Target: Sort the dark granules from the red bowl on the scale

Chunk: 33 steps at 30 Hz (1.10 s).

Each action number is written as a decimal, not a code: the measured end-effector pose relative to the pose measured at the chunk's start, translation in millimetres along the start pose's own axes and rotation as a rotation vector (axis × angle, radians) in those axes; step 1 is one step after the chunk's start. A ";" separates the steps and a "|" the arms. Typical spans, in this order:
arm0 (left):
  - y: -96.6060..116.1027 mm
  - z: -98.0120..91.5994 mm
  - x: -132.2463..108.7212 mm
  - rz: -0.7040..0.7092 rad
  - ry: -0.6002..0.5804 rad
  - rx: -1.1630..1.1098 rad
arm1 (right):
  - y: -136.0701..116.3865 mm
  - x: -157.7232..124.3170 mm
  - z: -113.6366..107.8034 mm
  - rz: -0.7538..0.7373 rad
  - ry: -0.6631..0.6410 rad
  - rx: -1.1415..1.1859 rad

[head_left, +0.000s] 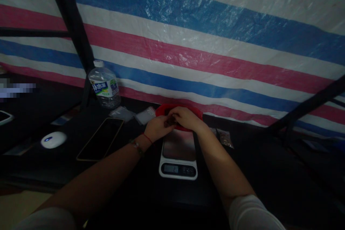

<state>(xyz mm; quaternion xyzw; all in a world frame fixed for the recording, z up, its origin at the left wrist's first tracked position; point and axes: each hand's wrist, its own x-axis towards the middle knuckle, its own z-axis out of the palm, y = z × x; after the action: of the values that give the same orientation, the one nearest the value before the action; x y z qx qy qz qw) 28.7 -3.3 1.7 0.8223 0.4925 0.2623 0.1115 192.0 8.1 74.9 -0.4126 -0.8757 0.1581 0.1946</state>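
Observation:
My left hand (156, 128) and my right hand (184, 118) meet just above the far end of a small white kitchen scale (178, 158). Both pinch a small dark item (170, 120) between their fingers; it is too dim to tell what it is. Right behind the hands sits a red bowl (165, 109), partly hidden by them. The scale's steel plate is bare and its display faces me.
A phone (100, 139) lies face up left of the scale. A water bottle (105, 85) stands behind it by a black pole. Small clear bags (145, 115) lie near the bowl, another small bag (225, 138) to the right. A white mouse (53, 139) sits far left. A striped tarp hangs behind.

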 end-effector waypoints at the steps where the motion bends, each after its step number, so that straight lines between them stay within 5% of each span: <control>1: -1.3 0.6 0.0 0.021 0.000 -0.032 | 0.7 -0.2 -1.3 0.014 0.007 -0.015; 14: -9.3 1.7 -2.0 0.223 0.064 -0.213 | 19.5 -12.1 -14.4 0.226 -0.132 -0.222; 19: -8.6 0.9 -1.2 0.206 0.027 -0.209 | 9.9 -12.9 -14.1 0.187 -0.061 -0.133; 24: -6.8 -0.6 -0.4 0.172 -0.014 -0.225 | 0.1 -13.2 -0.9 0.224 -0.166 0.024; 33: -15.9 -4.2 0.0 0.275 -0.018 -0.317 | -4.0 -18.8 -4.7 0.263 -0.273 -0.124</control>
<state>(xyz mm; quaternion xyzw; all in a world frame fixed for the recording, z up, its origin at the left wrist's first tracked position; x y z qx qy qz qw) 14.5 4.1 -1.7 0.8563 0.3270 0.3419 0.2072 202.6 -8.5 76.8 -0.5095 -0.8406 0.1822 0.0258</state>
